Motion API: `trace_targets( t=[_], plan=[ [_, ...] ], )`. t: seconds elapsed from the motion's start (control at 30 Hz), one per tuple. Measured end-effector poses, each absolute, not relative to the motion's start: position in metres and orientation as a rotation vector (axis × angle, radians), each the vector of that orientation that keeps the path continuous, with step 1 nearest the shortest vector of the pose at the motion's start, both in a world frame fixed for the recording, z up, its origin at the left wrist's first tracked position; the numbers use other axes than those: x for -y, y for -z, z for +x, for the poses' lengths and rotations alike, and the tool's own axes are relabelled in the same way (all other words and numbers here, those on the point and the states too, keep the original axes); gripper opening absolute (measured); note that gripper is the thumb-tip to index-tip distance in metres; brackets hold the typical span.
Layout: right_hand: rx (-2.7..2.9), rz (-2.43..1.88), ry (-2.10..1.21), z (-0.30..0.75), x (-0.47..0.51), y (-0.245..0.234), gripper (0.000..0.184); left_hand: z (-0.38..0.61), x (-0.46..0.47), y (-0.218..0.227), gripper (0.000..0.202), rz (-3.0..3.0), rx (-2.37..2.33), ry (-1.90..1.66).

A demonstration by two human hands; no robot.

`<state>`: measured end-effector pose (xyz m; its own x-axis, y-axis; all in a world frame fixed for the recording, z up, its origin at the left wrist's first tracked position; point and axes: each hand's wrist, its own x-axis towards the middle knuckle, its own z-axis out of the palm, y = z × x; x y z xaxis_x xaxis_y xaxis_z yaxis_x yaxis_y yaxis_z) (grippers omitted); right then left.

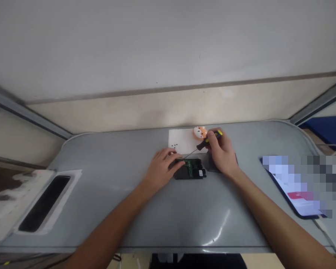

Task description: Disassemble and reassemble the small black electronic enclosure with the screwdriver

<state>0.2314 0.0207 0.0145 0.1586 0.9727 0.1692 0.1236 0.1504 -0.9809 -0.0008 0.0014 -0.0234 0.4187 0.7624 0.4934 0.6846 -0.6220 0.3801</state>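
Observation:
A small black device [190, 170] with an exposed green circuit board lies in the middle of the grey table [128, 168]. My left hand [161, 166] rests on its left end, fingers curled over the edge, holding it down. My right hand [222, 153] grips a screwdriver [208, 140] with a black and yellow handle; its thin shaft slants down left to the board. A dark flat piece [210, 163] lies under my right hand, beside the device.
A white sheet [182, 140] with a few tiny dark screws lies behind the device, with a small orange-and-white figure [200, 132] on it. A phone [296, 190] with a lit screen and a cable lies at the right. A white tray with a dark slot [43, 203] sits at the left.

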Motion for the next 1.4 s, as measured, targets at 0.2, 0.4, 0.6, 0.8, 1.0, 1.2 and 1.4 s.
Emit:
trace_targets(
  t=[0.2, 0.4, 0.6, 0.8, 1.0, 1.2, 1.4],
  plan=[
    [1.458, -1.285, -0.823, 0.232, -0.016, -0.010, 0.036, -0.009, -0.005, 0.017, 0.028, 2.472, -1.401, -0.996],
    [1.504, -1.301, -0.814, 0.233, -0.014, -0.008, 0.033, -0.007, -0.004, 0.015, 0.029, 2.506, -1.341, -0.950],
    [1.545, -1.300, -0.771, 0.232, -0.012, -0.010, 0.032, -0.003, -0.004, 0.017, 0.026, 2.570, -1.206, -0.800],
    [1.612, -1.272, -0.765, 0.230, -0.008, -0.014, 0.029, -0.003, -0.007, 0.023, 0.022, 2.592, -1.214, -0.782],
    [1.802, -1.208, -0.809, 0.226, -0.001, -0.029, 0.022, -0.004, -0.008, 0.024, 0.024, 2.560, -1.162, -0.779],
    [1.778, -0.984, -0.922, 0.208, -0.013, -0.042, 0.010, -0.005, -0.009, 0.024, 0.023, 2.566, -1.164, -0.766],
    [1.247, -0.682, -1.304, 0.173, -0.028, -0.036, 0.021, -0.004, -0.010, 0.023, 0.024, 2.578, -1.141, -0.774]
  ],
)
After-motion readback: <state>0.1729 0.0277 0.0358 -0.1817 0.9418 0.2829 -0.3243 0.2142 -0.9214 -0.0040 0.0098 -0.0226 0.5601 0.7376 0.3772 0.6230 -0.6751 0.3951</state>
